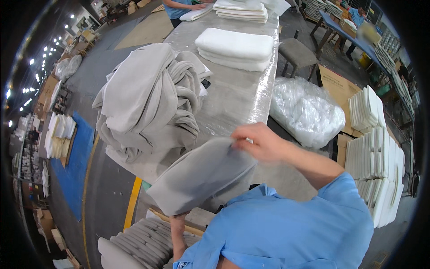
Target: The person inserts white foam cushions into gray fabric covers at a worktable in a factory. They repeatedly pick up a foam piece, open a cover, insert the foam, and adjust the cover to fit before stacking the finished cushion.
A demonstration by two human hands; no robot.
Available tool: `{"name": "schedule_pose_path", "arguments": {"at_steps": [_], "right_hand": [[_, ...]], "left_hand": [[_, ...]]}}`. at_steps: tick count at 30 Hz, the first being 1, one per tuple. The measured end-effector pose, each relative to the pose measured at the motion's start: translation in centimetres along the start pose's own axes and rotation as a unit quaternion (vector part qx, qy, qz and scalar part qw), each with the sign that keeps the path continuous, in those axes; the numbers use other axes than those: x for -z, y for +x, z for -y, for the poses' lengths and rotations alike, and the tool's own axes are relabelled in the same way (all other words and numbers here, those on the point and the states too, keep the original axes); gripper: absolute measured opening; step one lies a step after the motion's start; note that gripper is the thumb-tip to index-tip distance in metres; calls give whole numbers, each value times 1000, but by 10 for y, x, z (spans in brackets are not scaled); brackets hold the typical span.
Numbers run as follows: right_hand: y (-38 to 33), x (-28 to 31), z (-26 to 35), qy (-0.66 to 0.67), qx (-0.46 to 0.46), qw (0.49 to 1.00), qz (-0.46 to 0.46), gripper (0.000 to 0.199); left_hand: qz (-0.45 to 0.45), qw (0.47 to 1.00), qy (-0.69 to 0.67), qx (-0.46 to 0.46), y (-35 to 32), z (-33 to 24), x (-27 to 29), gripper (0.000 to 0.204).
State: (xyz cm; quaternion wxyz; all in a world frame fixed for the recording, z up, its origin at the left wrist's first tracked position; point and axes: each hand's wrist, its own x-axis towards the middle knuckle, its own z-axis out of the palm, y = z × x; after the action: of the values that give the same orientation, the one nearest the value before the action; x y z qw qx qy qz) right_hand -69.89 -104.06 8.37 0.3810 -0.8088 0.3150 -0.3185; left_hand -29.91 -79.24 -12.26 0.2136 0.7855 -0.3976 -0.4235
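Note:
A flat grey cushion (pixel 201 172) in a fabric cover slants up in front of me, over the near end of the table. At its upper right corner my right hand (pixel 257 141) is closed, thumb and fingers pinching the edge. My left hand (pixel 180 219) meets the lower edge from below and holds it there; the cushion hides its fingers. Just beyond, on the left of the table, rises a big heap of loose grey fabric covers (pixel 141 89). A small dark object (pixel 205 83) pokes out at the heap's right side.
The plastic-wrapped table (pixel 224 101) bears folded white padding (pixel 235 47). Finished-looking grey cushions (pixel 139 242) stand in a row at lower left. To the right are a bag of clear plastic (pixel 307 110), a stool (pixel 298 51) and stacked white pads (pixel 374 157). A co-worker (pixel 181 9) stands across the table.

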Motion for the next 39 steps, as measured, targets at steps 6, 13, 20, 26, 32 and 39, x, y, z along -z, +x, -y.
{"name": "schedule_pose_path", "arguments": {"at_steps": [6,13,20,26,32,39], "right_hand": [[-34,11,-23,-71,7,997,-22,13],[-80,16,-28,-10,-29,999,-10,22],[-126,2,-39,203,-127,966,-93,17],[-196,-34,-98,370,-399,828,-137,31],[-212,-101,-93,538,-419,729,-61,59],[-214,-120,-78,732,-334,591,-60,75]], "left_hand": [[17,999,35,13,-20,6,-11,37],[48,995,84,32,-33,11,-5,37],[76,986,150,20,-30,6,40,37],[53,984,99,-139,37,-65,91,37],[264,919,110,-269,42,-256,2,37],[448,767,129,-442,-32,-325,-57,52]]}}
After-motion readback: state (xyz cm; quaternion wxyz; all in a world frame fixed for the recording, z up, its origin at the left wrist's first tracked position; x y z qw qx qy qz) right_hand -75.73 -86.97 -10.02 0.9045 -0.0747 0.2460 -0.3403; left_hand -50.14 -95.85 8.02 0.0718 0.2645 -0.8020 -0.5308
